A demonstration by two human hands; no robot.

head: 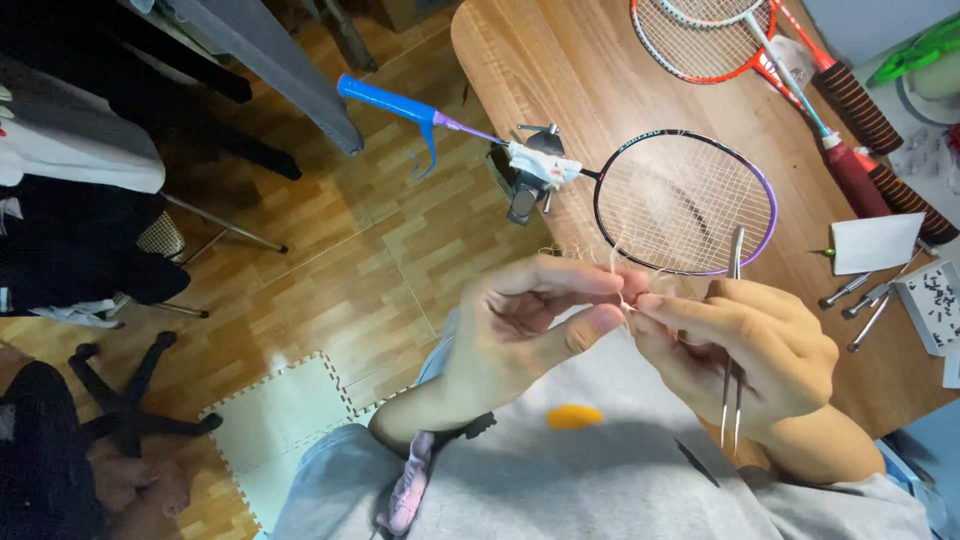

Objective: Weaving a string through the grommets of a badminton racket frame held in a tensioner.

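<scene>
My left hand (535,325) and my right hand (745,355) meet in front of my chest, fingertips pinched together on a thin white string (625,300). Metal tweezers (733,345) also run through my right hand, pointing up and down. Just beyond my fingers a black and purple badminton racket (690,200) lies on the wooden table (560,70). Its shaft is held in a small clamp (535,170) at the table edge, and its blue handle (385,100) sticks out over the floor.
Red and white rackets (790,70) lie at the table's far right. A white card (875,242), several metal tools (860,295) and a small box (930,305) sit at the right. Chairs, dark clothes and foam floor mats (280,420) are at the left.
</scene>
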